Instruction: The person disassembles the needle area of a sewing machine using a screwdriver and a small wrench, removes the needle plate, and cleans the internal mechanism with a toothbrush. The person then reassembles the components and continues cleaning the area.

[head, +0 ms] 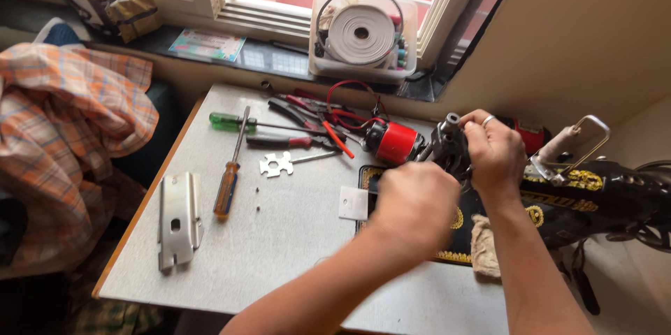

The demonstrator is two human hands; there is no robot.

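Observation:
A black sewing machine (601,195) with gold ornament lies tipped on its side at the right of the grey table (279,251). My right hand (495,150), a ring on one finger, grips the machine's dark metal head end (447,141). My left hand (414,202) is closed just below that end, with its fingers hidden behind its back; what it holds cannot be seen. A red oil can (395,143) lies right next to the head end.
Screwdrivers (229,181), pliers (297,141), a small flat spanner (277,164) and a metal plate (178,217) lie on the table's left half. A white square piece (353,203) sits near the machine. A tub with white tape roll (362,33) stands on the sill. Plaid cloth (63,132) lies left.

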